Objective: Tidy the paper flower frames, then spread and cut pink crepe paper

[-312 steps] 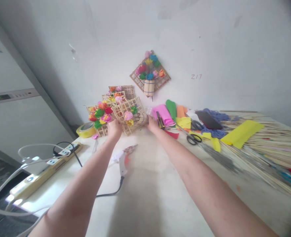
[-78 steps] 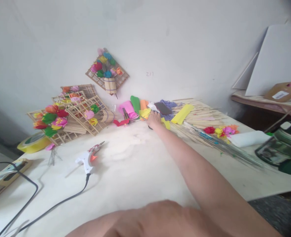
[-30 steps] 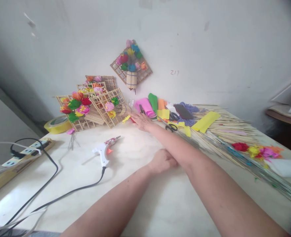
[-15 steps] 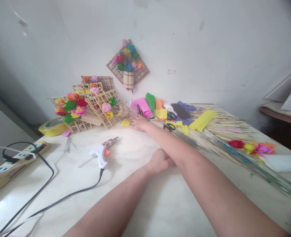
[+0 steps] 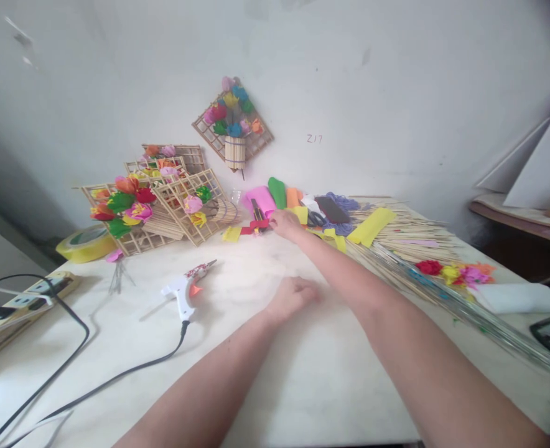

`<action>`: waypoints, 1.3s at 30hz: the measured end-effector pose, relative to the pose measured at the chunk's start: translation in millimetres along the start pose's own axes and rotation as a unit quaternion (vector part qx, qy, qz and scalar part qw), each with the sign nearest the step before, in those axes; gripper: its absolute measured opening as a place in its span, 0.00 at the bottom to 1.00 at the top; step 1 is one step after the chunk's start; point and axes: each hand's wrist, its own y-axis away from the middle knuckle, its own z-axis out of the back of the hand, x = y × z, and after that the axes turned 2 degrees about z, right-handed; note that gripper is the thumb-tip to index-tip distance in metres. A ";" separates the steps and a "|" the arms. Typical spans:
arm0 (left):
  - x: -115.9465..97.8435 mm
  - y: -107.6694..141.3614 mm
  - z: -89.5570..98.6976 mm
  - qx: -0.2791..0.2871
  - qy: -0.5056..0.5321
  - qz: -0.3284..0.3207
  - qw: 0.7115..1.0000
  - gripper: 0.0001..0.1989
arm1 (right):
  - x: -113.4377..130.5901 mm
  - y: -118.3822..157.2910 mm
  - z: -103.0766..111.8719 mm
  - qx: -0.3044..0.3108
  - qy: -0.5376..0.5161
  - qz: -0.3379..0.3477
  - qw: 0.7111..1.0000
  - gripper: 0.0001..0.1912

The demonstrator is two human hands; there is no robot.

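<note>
A person's two bare hands are working over a pale table (image 5: 349, 373). The right hand (image 5: 284, 223), its fingers bunched and pointing down, is resting at the far side, just beside a red paper strip (image 5: 257, 224); whether it is gripping anything, I cannot tell. A yellow paper piece (image 5: 231, 234) is lying by the strip's left end, and a pink paper roll (image 5: 261, 198) is lying behind. The left hand (image 5: 296, 295) is resting nearer, under the right forearm, fingers loosely curled; its palm is hidden, so I cannot tell if it is holding something. To the left, a white glue gun (image 5: 185, 297) is lying, with flowered stick panels (image 5: 188, 214) leaning behind it. Thin sticks (image 5: 415, 233) are spreading across the right.
</note>
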 end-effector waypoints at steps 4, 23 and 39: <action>-5.6 -0.1 0.1 -0.038 -0.002 0.037 0.999 0.14 | -37.4 23.9 19.1 0.088 0.055 -0.103 0.989 0.16; 2.8 -28.7 -0.3 -0.153 0.072 0.122 0.978 0.16 | -61.1 73.4 25.2 0.131 0.029 -0.147 0.980 0.24; 8.9 -43.3 -4.5 -0.265 -0.028 0.125 0.956 0.15 | -94.3 101.5 27.7 0.116 0.020 -0.278 0.953 0.18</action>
